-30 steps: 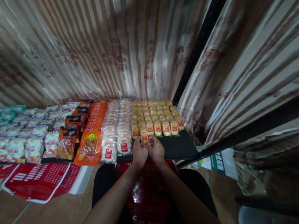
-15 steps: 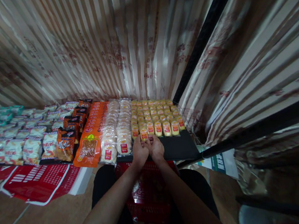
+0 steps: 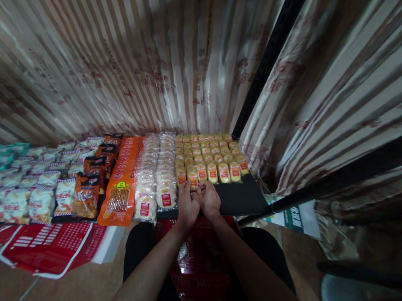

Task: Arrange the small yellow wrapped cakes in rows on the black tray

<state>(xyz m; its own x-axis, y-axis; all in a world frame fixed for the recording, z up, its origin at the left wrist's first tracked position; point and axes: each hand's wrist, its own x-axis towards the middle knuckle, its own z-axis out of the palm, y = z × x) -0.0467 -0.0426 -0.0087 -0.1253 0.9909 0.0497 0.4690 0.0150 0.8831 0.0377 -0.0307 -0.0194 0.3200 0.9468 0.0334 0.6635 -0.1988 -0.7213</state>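
Observation:
My left hand (image 3: 188, 205) and my right hand (image 3: 210, 200) are side by side at the shelf's front edge, fingers curled in and closed. Between their fingertips stands a small yellow packaged cake (image 3: 192, 175) with a red and white label, at the left of the front row; its lower edge is partly hidden by my fingers. Several more such packaged cakes (image 3: 212, 172) stand in tight rows behind it and to the right. Just left of my hands lie two columns of clear-wrapped round white biscuits (image 3: 166, 194) with red labels.
Farther left are orange stick-snack packs (image 3: 119, 199), orange-black bags (image 3: 86, 196) and white snack bags (image 3: 41, 203). The black shelf (image 3: 241, 197) shows a bare strip at front right. Black poles (image 3: 280, 48) and a striped curtain (image 3: 174, 51) enclose it. A red bag (image 3: 51, 247) hangs below.
Both hands stay at the same packaged cake with hardly any movement. The fingers shift very slightly, and the view turns a little, moving the left-hand snacks slightly left.

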